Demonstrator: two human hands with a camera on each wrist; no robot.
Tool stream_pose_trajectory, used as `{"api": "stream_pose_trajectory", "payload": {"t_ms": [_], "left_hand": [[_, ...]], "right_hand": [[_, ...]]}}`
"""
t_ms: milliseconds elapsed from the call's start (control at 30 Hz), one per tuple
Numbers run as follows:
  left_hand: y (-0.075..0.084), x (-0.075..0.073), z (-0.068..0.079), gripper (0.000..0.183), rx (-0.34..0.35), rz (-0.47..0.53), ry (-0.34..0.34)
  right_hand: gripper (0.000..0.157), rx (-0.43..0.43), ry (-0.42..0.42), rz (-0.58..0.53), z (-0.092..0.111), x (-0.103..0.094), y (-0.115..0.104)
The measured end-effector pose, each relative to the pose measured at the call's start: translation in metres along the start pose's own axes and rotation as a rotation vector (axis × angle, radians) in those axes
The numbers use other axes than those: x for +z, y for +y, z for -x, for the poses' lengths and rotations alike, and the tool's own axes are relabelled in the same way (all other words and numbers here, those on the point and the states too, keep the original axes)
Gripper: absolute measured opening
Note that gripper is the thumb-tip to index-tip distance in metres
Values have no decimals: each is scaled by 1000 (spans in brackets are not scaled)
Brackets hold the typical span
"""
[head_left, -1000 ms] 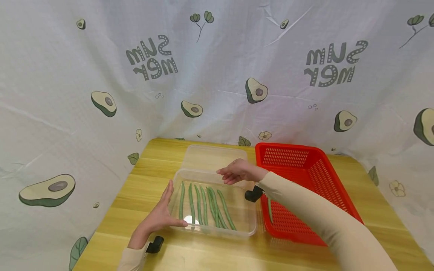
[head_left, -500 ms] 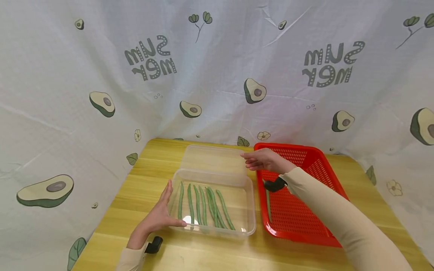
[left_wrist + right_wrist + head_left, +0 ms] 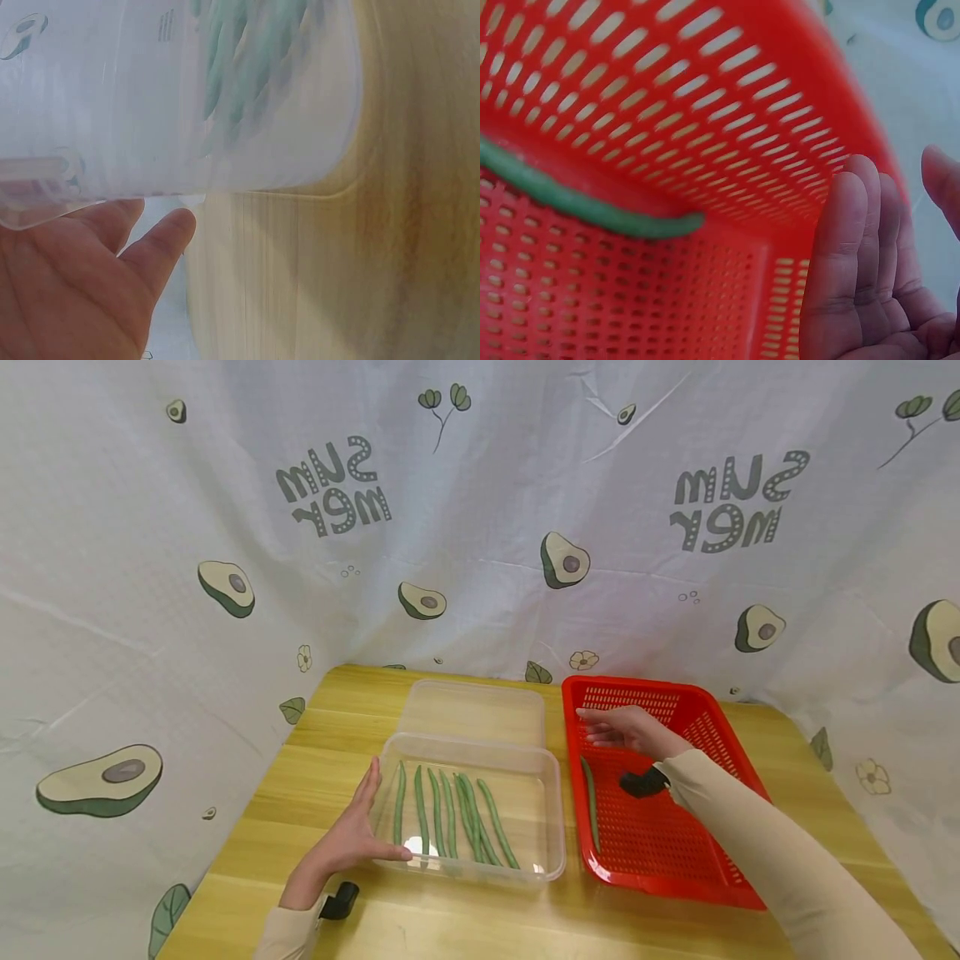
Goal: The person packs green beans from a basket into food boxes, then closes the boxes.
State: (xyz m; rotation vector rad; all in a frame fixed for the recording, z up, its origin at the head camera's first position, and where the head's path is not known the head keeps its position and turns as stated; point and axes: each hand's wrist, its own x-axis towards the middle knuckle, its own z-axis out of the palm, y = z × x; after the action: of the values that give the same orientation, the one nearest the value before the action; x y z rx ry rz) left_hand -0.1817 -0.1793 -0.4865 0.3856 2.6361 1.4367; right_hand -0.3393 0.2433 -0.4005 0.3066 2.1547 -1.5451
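My left hand (image 3: 351, 837) rests along the left side of a clear plastic container (image 3: 551, 827), its thumb lying on the front rim and its fingers along the left wall. Several green beans (image 3: 437, 814) lie roughly side by side inside, mostly toward the left and middle. Over the red plastic basket (image 3: 750, 777) hovers my right hand (image 3: 626, 728), fingers extended and holding nothing. A single green bean (image 3: 592, 212) lies in the basket along its left wall, apart from the hand. The left wrist view shows the container wall (image 3: 135, 112) against my left hand.
A clear flat lid (image 3: 476, 710) lies on the wooden table (image 3: 322, 727) behind the container. The basket stands just right of the container with a narrow gap. A white cloth (image 3: 480, 635) printed with avocados hangs behind the table.
My right hand has moved right, from above the container to over the red basket, uncovering the bean there. The left hand stays at the container, and the beans inside lie as before.
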Motion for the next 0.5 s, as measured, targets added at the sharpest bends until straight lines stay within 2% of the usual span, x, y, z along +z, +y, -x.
{"api": "stream_pose_trajectory", "payload": {"t_ms": [167, 267, 400, 467, 500], "left_hand": [[-1, 0, 0, 144, 8, 5, 1], [-2, 0, 0, 143, 11, 4, 1], [-1, 0, 0, 144, 7, 6, 0], [-1, 0, 0, 144, 4, 7, 1], [-1, 1, 0, 144, 3, 8, 2]], "right_hand": [[53, 14, 14, -10, -4, -5, 20], [47, -36, -40, 10, -4, -9, 33], [44, -16, -37, 8, -6, -8, 44], [45, 41, 10, -8, -7, -5, 47], [44, 46, 6, 1, -8, -5, 49]]}}
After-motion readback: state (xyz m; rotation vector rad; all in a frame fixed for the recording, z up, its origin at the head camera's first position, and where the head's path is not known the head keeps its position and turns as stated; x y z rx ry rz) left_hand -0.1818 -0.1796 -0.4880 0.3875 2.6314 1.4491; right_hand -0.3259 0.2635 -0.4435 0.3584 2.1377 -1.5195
